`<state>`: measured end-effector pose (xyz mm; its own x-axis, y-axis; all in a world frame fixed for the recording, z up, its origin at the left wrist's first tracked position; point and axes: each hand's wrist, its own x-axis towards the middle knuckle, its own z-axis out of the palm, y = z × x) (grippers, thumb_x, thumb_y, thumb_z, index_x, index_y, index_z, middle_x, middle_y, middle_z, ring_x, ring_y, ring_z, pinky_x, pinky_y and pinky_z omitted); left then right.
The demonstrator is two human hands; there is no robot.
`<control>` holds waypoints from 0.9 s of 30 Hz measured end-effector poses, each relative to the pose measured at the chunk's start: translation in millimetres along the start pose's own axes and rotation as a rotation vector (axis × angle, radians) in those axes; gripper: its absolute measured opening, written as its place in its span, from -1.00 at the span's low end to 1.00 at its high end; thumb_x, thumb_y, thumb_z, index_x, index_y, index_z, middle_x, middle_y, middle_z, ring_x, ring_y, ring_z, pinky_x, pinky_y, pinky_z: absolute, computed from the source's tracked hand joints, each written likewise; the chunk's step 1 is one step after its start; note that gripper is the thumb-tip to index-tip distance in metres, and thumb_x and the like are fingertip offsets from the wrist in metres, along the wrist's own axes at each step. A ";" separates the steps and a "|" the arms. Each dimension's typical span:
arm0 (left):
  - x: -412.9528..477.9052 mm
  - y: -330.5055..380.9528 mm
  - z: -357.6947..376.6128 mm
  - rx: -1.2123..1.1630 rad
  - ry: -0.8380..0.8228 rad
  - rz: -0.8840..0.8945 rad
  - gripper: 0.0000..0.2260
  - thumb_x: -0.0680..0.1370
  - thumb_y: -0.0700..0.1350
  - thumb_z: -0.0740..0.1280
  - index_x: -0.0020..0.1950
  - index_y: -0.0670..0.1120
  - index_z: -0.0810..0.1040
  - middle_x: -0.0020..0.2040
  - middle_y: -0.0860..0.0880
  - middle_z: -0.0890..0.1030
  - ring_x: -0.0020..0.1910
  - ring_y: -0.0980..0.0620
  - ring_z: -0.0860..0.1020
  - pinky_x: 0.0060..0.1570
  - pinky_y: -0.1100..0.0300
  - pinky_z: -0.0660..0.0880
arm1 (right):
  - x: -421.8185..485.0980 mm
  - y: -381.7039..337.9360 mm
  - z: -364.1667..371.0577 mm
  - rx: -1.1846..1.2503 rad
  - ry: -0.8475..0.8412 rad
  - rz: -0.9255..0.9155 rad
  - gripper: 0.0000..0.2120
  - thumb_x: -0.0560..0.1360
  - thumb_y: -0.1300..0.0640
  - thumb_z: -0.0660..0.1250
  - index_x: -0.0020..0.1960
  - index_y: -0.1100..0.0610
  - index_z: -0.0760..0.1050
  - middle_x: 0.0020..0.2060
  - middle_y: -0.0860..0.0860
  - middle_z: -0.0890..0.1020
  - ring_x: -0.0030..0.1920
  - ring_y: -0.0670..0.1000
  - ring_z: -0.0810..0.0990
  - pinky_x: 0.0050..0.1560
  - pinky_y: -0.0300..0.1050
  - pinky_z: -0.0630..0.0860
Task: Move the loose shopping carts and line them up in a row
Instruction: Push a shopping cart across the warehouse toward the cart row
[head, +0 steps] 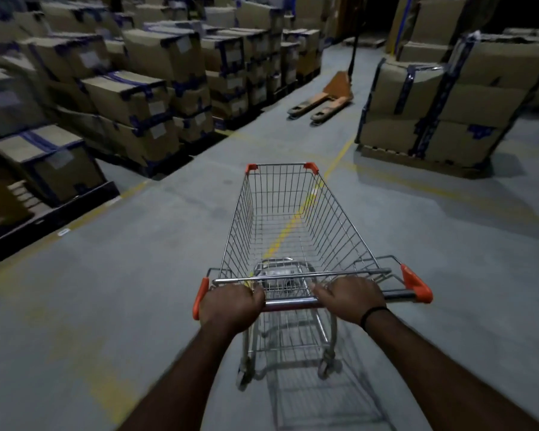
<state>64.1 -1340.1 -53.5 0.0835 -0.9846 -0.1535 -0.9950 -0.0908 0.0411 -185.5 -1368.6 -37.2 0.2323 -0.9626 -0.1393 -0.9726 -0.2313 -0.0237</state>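
Note:
A wire shopping cart with orange corner caps stands right in front of me on the grey warehouse floor, its basket empty. My left hand is wrapped around the left part of the cart's handle bar. My right hand grips the same bar further right, a black band on its wrist. The cart points up the aisle, along a yellow floor line. No other cart is in view.
Stacked cardboard boxes on pallets line the left side of the aisle. An orange pallet jack stands ahead in the aisle. A wrapped pallet of boxes sits to the right. Open floor lies between them.

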 end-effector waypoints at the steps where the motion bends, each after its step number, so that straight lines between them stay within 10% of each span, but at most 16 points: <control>1: 13.5 4.0 -1.9 -0.001 -0.009 0.021 -0.34 0.61 0.28 -0.13 -0.03 -0.05 0.69 -0.04 -0.07 0.69 0.02 -0.07 0.65 0.32 0.03 0.34 | 10.2 6.3 -0.8 -0.003 0.004 0.019 -0.29 0.58 -0.43 -0.10 -0.23 0.08 0.55 -0.25 0.04 0.58 -0.12 0.11 0.62 -0.06 -0.07 0.51; 27: 411.1 224.4 -54.4 0.016 -0.022 0.118 -0.33 0.59 0.31 -0.15 -0.05 0.00 0.69 -0.08 -0.03 0.67 -0.01 -0.04 0.64 0.28 0.04 0.37 | 339.8 277.2 -52.0 0.047 0.068 0.119 -0.28 0.59 -0.39 -0.06 -0.27 0.14 0.56 -0.30 0.07 0.58 -0.18 0.13 0.60 -0.20 -0.09 0.39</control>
<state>-121.9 -1773.3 -53.7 -0.0356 -0.9848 -0.1702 -0.9986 0.0284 0.0449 -375.7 -1767.2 -39.6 0.1139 -0.9905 -0.0767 -0.9923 -0.1097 -0.0572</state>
